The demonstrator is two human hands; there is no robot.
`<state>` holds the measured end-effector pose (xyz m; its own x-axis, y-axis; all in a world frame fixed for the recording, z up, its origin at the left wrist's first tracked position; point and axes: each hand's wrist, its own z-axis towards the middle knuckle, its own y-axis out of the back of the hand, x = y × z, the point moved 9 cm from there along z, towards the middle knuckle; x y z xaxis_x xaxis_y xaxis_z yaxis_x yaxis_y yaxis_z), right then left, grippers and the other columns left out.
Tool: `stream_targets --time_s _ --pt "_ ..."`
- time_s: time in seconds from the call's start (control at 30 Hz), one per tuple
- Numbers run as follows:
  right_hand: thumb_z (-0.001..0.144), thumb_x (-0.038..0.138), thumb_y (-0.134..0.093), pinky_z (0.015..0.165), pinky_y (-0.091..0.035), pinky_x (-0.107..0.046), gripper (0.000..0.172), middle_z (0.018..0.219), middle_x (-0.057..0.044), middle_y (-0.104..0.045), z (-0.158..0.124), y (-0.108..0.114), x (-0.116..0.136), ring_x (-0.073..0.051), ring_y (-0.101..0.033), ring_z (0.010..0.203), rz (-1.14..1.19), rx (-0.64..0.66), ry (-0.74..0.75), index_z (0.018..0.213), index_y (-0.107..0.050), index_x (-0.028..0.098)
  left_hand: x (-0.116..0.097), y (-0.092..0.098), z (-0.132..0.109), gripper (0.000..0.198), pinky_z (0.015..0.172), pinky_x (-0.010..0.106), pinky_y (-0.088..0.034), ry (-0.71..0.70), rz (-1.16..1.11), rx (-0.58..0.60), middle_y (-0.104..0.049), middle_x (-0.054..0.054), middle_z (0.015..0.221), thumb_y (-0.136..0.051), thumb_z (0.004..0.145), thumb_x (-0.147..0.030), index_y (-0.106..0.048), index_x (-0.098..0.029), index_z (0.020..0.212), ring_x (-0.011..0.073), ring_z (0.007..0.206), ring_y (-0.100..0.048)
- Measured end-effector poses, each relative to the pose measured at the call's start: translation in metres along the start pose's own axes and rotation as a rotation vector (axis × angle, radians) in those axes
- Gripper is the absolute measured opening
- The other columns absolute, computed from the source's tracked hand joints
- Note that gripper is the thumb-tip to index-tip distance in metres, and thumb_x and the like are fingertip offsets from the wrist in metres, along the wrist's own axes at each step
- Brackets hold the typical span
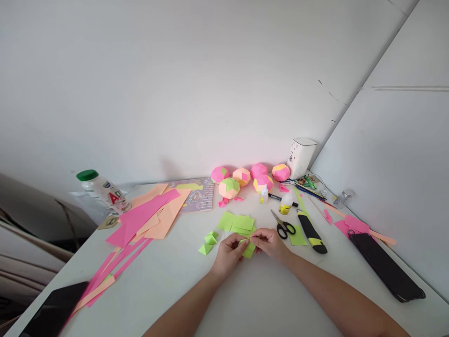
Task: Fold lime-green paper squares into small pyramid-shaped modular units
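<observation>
Between my two hands is a small piece of green paper (248,251), pinched at its upper edge. My left hand (228,252) grips its left side with thumb and fingers. From the other side, my right hand (270,243) pinches it too, the fingertips of both hands nearly meeting. Just beyond them lie several flat green paper squares (242,223). Two folded green paper pieces (206,248) stand left of my left hand. Black-handled scissors (283,225) rest open-bladed beyond my right hand, close to another green square (298,236).
Several faceted paper balls (229,188) line the wall. Glue bottles (286,204), a marker (275,199) and a utility knife (311,232) lie to the right, with a black case (386,264) farther out. Pink and peach paper (140,224), a bottle (105,194) and a dark phone (52,311) occupy the left.
</observation>
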<state>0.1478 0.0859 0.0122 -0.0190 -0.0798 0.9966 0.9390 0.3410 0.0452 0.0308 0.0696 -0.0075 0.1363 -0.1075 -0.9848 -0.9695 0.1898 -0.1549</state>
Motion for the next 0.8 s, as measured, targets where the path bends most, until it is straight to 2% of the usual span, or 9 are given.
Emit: stream_targets --time_s 0.27,0.53,0.7,0.8 --pt "0.075 0.035 -0.064 0.048 -0.049 -0.024 0.02 0.057 0.001 -0.059 0.0 -0.001 0.001 -0.012 -0.057 0.048 0.009 0.009 -0.003 0.075 -0.066 0.015 -0.003 0.0 -0.001 0.028 0.04 0.019 -0.034 -0.009 0.024 -0.011 -0.05 -0.003 0.054 -0.061 0.073 -0.042 -0.056 -0.015 0.067 0.0069 0.044 -0.04" --pt "0.073 0.037 -0.066 0.047 -0.047 -0.024 0.023 0.057 0.001 -0.059 0.001 0.001 -0.004 -0.012 -0.056 0.048 0.055 0.001 -0.039 0.075 -0.065 0.014 -0.01 0.003 -0.002 0.029 0.042 0.02 -0.038 -0.052 -0.022 -0.057 -0.047 -0.004 0.058 -0.061 0.073 -0.042 -0.051 -0.016 0.065 0.0075 0.047 -0.043" --pt "0.072 0.039 -0.066 0.046 -0.045 -0.024 0.025 0.056 0.001 -0.059 0.002 0.003 -0.005 -0.013 -0.057 0.047 0.082 -0.014 -0.041 0.076 -0.064 0.015 -0.012 0.011 -0.005 0.03 0.04 0.02 -0.037 -0.023 -0.096 -0.146 -0.044 -0.005 0.064 -0.056 0.075 -0.046 -0.048 -0.018 0.07 0.0055 0.044 -0.039" --pt "0.072 0.039 -0.066 0.045 -0.045 -0.024 0.025 0.056 0.001 -0.059 0.002 0.004 -0.006 -0.013 -0.057 0.046 0.085 -0.016 -0.041 0.075 -0.064 0.015 -0.011 0.008 -0.005 0.028 0.04 0.019 -0.035 -0.009 -0.104 -0.117 -0.049 -0.003 0.072 -0.057 0.074 -0.045 -0.05 -0.018 0.08 0.0047 0.043 -0.038"
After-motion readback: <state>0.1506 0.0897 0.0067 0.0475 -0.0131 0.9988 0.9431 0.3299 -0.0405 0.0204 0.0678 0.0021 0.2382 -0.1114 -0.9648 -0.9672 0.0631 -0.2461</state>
